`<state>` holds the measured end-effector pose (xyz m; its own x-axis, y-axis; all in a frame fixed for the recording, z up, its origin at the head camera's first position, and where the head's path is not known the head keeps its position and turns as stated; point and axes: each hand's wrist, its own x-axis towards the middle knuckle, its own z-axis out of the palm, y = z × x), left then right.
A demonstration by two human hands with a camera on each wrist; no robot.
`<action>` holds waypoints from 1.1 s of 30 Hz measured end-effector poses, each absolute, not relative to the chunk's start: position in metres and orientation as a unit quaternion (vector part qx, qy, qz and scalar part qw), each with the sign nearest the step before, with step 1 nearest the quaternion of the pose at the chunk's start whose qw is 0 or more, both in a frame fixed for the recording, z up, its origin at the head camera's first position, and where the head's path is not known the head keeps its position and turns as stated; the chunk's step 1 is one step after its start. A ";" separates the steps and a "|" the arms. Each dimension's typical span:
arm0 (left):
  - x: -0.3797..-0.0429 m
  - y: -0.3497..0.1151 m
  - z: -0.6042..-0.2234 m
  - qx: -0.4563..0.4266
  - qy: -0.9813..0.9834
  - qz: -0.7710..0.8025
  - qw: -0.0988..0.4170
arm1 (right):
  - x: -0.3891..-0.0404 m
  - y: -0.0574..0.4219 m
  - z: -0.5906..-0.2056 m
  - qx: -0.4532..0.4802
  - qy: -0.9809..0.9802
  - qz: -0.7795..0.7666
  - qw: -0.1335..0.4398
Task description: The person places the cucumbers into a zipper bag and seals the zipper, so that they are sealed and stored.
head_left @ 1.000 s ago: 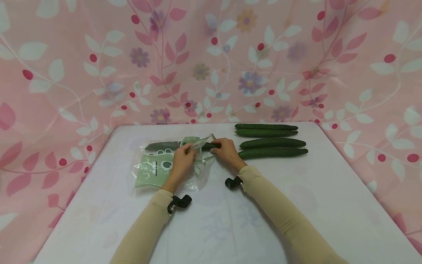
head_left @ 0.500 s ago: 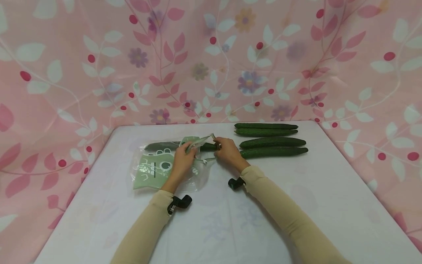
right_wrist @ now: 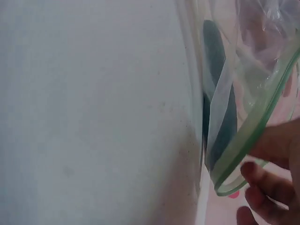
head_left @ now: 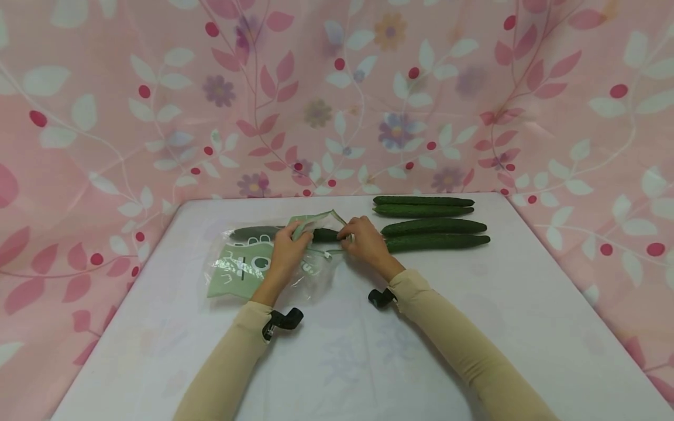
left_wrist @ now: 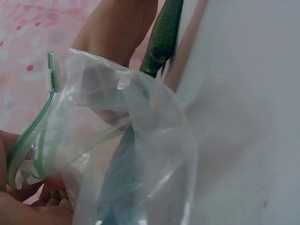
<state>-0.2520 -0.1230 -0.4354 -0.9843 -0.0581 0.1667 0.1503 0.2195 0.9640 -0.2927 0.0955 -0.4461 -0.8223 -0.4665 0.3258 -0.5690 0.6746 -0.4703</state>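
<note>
Bag (head_left: 231, 278) shifted slightly left; four cucumbers (head_left: 434, 226) lie right.

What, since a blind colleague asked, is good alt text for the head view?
A person's left hand grips a clear, green-printed bag, the right hand at its mouth, with a cucumber mostly inside. Four more cucumbers lie to the right on a white table.

The bag (head_left: 247, 272) at the fingers of the left hand (head_left: 287, 252) is thin, clear plastic, glossy and crinkled; its zip edge (right_wrist: 256, 136), by the fingers of the right hand (head_left: 364, 240), is smooth, thicker-looking plastic. Beyond these, the cucumbers (head_left: 436, 226) have rough, bumpy skin with little shine. Under the fingers, the tabletop (head_left: 337, 345) looks smooth and matt. Behind them hangs a lightly creased cloth curtain (head_left: 347, 117). Nearer the body than the fingers, the sleeves (head_left: 223, 362) are matt fabric.
</note>
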 end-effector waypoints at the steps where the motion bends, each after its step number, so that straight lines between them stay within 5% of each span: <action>1: -0.252 -0.123 -0.435 -0.033 -0.775 -0.626 0.080 | -0.293 0.094 -0.446 0.291 -0.911 0.281 0.080; 6: -0.251 -0.122 -0.434 -0.033 -0.766 -0.638 0.069 | -0.296 0.091 -0.449 0.285 -0.927 0.244 0.013; 12: -0.251 -0.121 -0.433 -0.033 -0.765 -0.641 0.052 | -0.294 0.092 -0.451 0.252 -0.941 0.224 -0.001; 33: -0.249 -0.121 -0.432 -0.017 -0.741 -0.670 0.032 | -0.271 0.135 -0.423 0.250 -0.891 0.369 0.089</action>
